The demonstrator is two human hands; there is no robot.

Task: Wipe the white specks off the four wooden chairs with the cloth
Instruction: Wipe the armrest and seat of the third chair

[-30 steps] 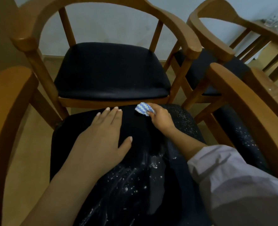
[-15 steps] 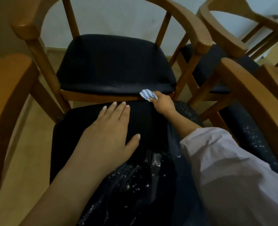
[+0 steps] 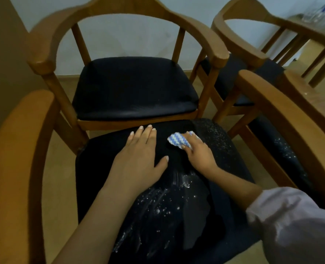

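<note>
The person leans over the nearest chair (image 3: 98, 180), whose dark seat fills the lower middle of the view between its two curved wooden armrests. The left hand (image 3: 137, 159) lies flat on the front half of that seat, palm down, fingers straight and close together, thumb spread out to the side; it holds nothing. Just beside it, the right hand (image 3: 198, 155) grips the cloth (image 3: 177, 141), a small blue-and-white zigzag wad, with fingers curled round it and the thumb beneath. The cloth presses on the seat near its front edge, close to the left hand's fingertips but apart from them.

White specks (image 3: 158, 209) and smeared streaks are scattered over the seat between the two forearms, and a finer dusting (image 3: 215, 134) covers the front right corner just beyond the right hand. The patch of seat under and around the left hand looks dark and plain. A pale sleeve (image 3: 291, 225) covers the right forearm at the lower right.

Straight ahead stands a second chair (image 3: 135, 88), facing the person, its dark seat almost free of specks. To the right, a third chair (image 3: 283, 149) sits beside the nearest one, with white specks on its seat and some on its wooden arm. A fourth chair (image 3: 239, 31) stands further back on the right. Behind it a desk (image 3: 310, 29) carries blurred clear items that cannot be made out.
</note>
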